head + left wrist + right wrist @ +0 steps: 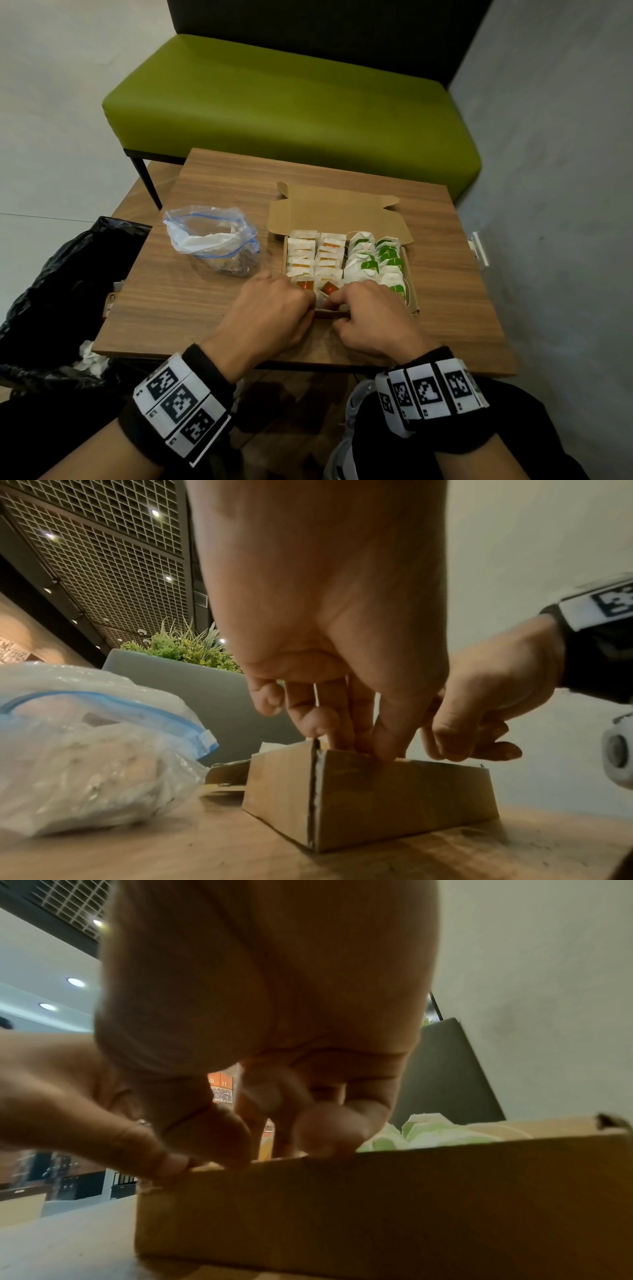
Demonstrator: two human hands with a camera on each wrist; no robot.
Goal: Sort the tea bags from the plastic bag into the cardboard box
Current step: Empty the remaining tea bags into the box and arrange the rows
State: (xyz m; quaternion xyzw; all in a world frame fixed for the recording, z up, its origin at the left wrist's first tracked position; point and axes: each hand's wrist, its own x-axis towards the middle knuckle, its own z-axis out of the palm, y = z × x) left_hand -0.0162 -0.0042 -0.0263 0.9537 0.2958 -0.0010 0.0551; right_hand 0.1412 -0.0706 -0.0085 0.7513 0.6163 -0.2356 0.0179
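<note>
The open cardboard box point(335, 212) lies on the table, packed with rows of yellow-tagged tea bags point(315, 253) on the left and green-tagged tea bags point(376, 263) on the right. Both hands meet at its near wall point(394, 799). My left hand point(308, 296) reaches its fingers down inside the front left corner, thumb at the rim. My right hand point(337, 299) curls thumb and fingers over the rim point(377, 1156). Between them they pinch an orange-tagged tea bag point(328, 288) in the front row; the fingertips are hidden inside. The clear plastic bag point(212, 240) sits left of the box, some tea bags still in it.
A wooden table point(205, 308) carries everything. A black rubbish bag point(51, 291) hangs by its left edge. A green bench point(291, 109) stands behind the table, and a grey wall point(548, 205) runs along the right. The box lid stands open towards the bench.
</note>
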